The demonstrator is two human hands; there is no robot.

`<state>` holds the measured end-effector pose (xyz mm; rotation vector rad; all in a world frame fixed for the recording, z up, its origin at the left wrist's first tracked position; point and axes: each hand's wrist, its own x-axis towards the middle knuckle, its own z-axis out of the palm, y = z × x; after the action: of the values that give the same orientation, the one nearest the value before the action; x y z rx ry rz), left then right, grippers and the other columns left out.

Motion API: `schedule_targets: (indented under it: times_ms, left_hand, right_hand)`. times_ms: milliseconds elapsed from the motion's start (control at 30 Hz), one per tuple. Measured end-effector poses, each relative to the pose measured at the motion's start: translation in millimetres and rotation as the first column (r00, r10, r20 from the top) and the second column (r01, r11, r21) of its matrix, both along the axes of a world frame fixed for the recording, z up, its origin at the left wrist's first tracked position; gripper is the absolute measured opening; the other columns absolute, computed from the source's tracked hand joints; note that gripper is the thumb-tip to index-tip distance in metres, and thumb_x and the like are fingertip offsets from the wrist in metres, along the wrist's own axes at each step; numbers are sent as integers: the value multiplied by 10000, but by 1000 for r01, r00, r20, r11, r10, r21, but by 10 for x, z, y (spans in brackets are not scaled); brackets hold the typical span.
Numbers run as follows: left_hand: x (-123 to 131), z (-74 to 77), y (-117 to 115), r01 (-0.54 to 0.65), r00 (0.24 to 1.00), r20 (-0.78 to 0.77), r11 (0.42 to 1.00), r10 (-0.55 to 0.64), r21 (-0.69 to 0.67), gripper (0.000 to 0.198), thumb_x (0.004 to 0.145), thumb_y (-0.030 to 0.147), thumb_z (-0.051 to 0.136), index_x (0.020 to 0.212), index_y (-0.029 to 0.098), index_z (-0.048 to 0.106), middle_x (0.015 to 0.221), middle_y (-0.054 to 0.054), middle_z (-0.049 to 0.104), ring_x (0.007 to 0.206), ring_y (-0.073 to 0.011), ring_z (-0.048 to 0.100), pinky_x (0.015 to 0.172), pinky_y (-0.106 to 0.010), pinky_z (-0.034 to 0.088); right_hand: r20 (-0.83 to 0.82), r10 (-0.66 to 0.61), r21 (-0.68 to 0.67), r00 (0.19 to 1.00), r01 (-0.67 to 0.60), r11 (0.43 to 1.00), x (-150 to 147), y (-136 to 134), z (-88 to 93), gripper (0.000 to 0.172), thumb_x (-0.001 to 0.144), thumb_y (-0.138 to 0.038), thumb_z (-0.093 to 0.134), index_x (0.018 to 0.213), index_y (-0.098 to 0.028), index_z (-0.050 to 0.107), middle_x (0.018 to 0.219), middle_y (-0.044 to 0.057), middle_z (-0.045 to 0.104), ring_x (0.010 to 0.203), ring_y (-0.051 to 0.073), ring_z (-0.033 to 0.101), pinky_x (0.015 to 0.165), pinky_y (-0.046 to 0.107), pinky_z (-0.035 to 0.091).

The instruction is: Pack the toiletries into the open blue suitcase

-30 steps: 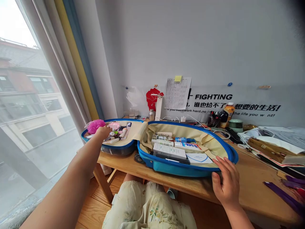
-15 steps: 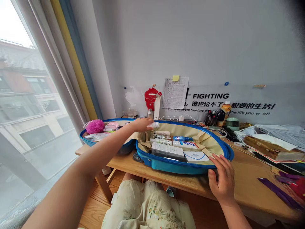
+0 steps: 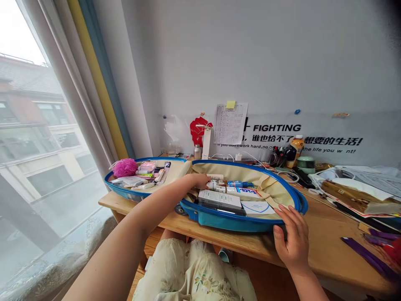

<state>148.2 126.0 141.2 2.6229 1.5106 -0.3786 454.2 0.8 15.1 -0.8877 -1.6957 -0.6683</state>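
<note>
My left hand [image 3: 200, 181] reaches into the right half of an open blue suitcase [image 3: 238, 225]. Its fingers are closed around a small white bottle [image 3: 211, 186], partly hidden by the hand, among the packed toiletries. Beside it lie a toothpaste tube [image 3: 242, 191], a blue bottle [image 3: 239, 184], a grey-white box [image 3: 219, 199] and a white box with a blue curve [image 3: 257, 207]. My right hand [image 3: 293, 234] rests at the suitcase's near right rim, fingers stretched out, holding nothing.
The suitcase's left half holds a pink bath puff [image 3: 124, 167] and several small items. It all lies on a wooden table [image 3: 326, 238]. To the right are a brown pouch [image 3: 344, 194], papers, an orange-labelled bottle [image 3: 295, 151] and purple strips [image 3: 369, 257].
My left hand has moved down and right with the small white bottle, from above the suitcase's middle into its right half. My right hand has stayed at the rim.
</note>
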Motion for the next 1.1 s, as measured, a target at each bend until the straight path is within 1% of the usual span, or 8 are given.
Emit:
schedule_targets:
  times_ms: [267, 400, 467, 567, 667, 800, 933, 1100]
  left_hand:
    - [-16, -36, -7, -50, 991, 123, 999, 50, 0, 389, 856, 322, 667, 1221, 184, 663, 1128, -76, 722, 941, -216, 691, 861, -281, 538]
    - [-137, 90, 30, -116, 973, 216, 981, 81, 155, 363, 946, 348, 505, 1275, 248, 625, 1270, -22, 659, 1087, -168, 640, 974, -242, 486]
    - [-341, 193, 73, -202, 958, 254, 946, 136, 254, 403, 1000, 312, 355, 1340, 268, 567, 1368, -18, 592, 1195, -155, 582, 1042, -243, 437]
    - [-849, 293, 115, -375, 919, 257, 859, 298, 347, 474, 1012, 231, 230, 1400, 260, 500, 1433, -59, 526, 1265, -175, 539, 1064, -290, 426]
    - [-1468, 250, 58, -525, 850, 180, 771, 495, 359, 423, 960, 209, 398, 1357, 223, 545, 1380, -127, 552, 1272, -251, 542, 1016, -356, 473]
    - [-2112, 53, -130, -612, 765, 12, 721, 644, 325, 365, 907, 304, 617, 1245, 166, 617, 1343, -146, 574, 1254, -295, 543, 1018, -481, 480]
    - [-2383, -107, -232, -618, 729, -114, 721, 675, 314, 381, 921, 339, 631, 1261, 173, 585, 1366, -111, 547, 1229, -269, 545, 1000, -509, 494]
    - [-2452, -172, -166, -571, 744, -177, 751, 644, 331, 373, 930, 338, 619, 1262, 174, 578, 1341, -107, 556, 1192, -258, 563, 981, -494, 506]
  right_hand:
    - [-13, 1, 10, 1000, 0, 1000, -6, 7, 0, 389, 957, -278, 434, 1323, -201, 538, 1236, 142, 629, 1281, 317, 517, 1050, 528, 427]
    - [4, -4, 9, 1000, 4, 1000, -11, 1, 18, 398, 965, -279, 421, 1340, -198, 524, 1235, 150, 624, 1283, 319, 510, 1043, 524, 428]
    - [2, -10, 6, 1000, 10, 1000, -5, 2, 14, 393, 968, -293, 416, 1334, -205, 528, 1226, 146, 626, 1273, 318, 516, 1034, 523, 434]
    - [-3, -18, -8, 1000, 18, 1000, 7, 8, -7, 394, 968, -307, 408, 1331, -210, 528, 1225, 141, 626, 1268, 320, 520, 1032, 530, 434]
    - [3, -15, -7, 1000, 15, 1000, 14, 12, -19, 403, 963, -291, 411, 1341, -203, 519, 1238, 147, 622, 1279, 321, 512, 1042, 528, 425]
    - [9, -20, -6, 1000, 20, 1000, 9, 9, -7, 403, 959, -283, 419, 1340, -202, 520, 1244, 146, 623, 1281, 317, 513, 1049, 515, 422]
    - [8, -23, 2, 1000, 23, 1000, -1, 1, 11, 400, 965, -292, 411, 1340, -204, 519, 1223, 145, 629, 1276, 318, 516, 1044, 514, 426]
    - [14, -26, 1, 1000, 26, 1000, -3, -2, 8, 411, 966, -289, 411, 1354, -201, 515, 1246, 148, 621, 1282, 316, 512, 1049, 520, 427]
